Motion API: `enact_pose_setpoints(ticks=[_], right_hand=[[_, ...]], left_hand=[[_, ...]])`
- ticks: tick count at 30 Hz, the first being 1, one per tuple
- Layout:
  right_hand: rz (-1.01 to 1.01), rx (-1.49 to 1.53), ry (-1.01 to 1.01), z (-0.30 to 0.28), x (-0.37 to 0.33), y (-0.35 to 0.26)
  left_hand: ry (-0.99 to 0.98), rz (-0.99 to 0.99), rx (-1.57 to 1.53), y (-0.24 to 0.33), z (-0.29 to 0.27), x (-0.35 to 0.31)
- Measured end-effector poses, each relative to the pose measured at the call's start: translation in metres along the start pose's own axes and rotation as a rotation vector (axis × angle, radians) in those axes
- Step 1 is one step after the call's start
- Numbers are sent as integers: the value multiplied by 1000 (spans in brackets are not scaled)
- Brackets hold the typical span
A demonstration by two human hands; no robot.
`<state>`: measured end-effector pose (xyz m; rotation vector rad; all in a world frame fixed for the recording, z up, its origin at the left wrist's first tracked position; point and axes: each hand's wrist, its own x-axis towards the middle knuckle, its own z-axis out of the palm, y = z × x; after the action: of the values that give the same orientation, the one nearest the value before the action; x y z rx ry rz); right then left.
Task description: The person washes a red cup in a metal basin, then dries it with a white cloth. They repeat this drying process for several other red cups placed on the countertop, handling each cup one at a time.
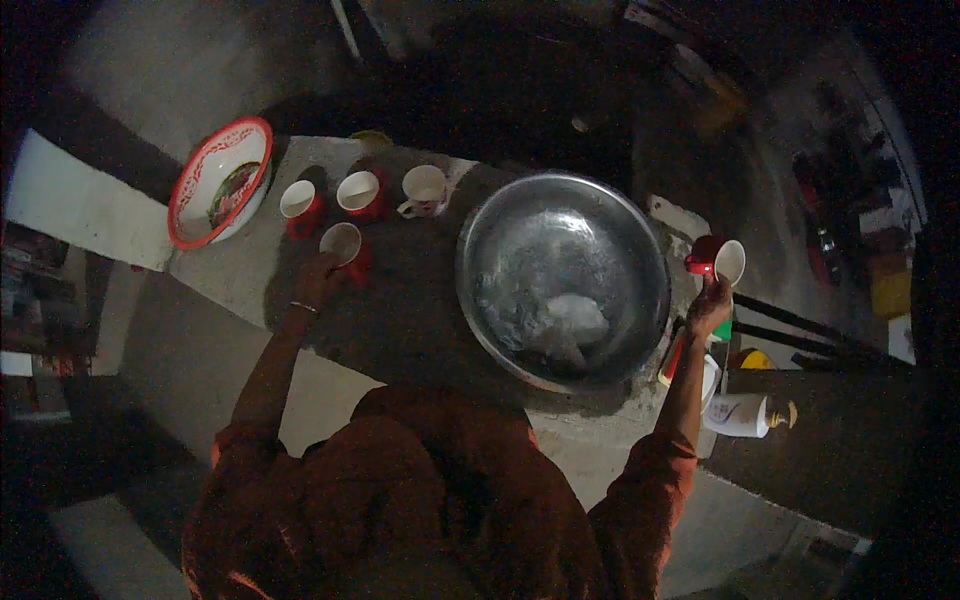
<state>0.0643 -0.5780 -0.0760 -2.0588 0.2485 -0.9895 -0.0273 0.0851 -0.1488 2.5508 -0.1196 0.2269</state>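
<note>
Shadow obscures how the left fingers (327, 264) meet a red mug (345, 247). The pale patch (575, 322) in the metal basin (488, 235) is too blurry to identify. The right forearm (684, 395) partly hides a white container (710, 377).

Bowl (212, 172) left, basin (545, 265) right, four cups (342, 243) between; pump bottle (735, 415) right of basin.

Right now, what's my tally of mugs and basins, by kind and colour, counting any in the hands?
Red mugs with white insides: 4
Pale patterned mug: 1
Silvery metal basin: 1
White enamel basin with red rim: 1
Total: 7
</note>
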Motion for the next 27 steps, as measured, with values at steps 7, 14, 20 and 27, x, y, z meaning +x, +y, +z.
enact_pose_setpoints(ticks=[7, 14, 20, 27], right_hand=[[-130, -37, -289, -14, -39, -105], [-31, -5, -631, 3, -84, -117], [-536, -508, -924, 36, -106, -113], [-333, -434, -989, 77, -117, -134]], left_hand=[[29, 54, 82, 14, -9, -3], [86, 127, 40, 79, -45, 15], [-143, 353, -447, 207, -14, 61], [-599, 261, -517, 296, 101, 89]])
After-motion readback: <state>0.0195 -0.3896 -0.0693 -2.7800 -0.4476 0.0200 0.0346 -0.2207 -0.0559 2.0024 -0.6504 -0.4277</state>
